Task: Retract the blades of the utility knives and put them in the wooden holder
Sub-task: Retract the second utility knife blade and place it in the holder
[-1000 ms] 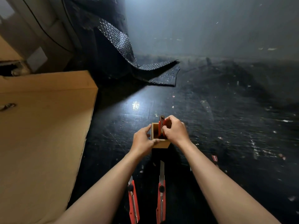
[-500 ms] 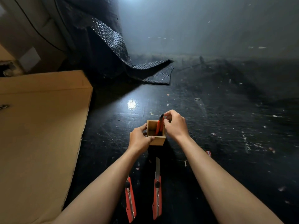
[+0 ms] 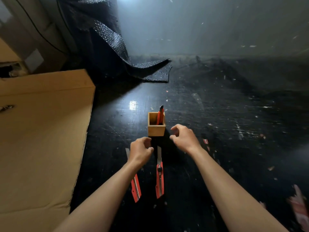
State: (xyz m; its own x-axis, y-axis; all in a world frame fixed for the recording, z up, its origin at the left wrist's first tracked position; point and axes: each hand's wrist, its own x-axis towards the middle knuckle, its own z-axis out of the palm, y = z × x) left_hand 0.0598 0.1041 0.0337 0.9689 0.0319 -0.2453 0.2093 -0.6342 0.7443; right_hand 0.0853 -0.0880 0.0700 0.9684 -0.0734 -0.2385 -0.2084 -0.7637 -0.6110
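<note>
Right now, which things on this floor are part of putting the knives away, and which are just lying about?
Part of the job:
wooden holder
knife in the holder
middle knife, blade out
left knife, partly under the left hand
right hand, empty

Just lying about:
cardboard sheet
bubble wrap
paper scraps

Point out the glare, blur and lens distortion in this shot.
Head view: a bright glare spot shines on the glossy black floor left of the wooden holder; pale light washes the back wall; the bottom-right corner smears into blur; the wide lens bows the cardboard edge and stretches both forearms.
</note>
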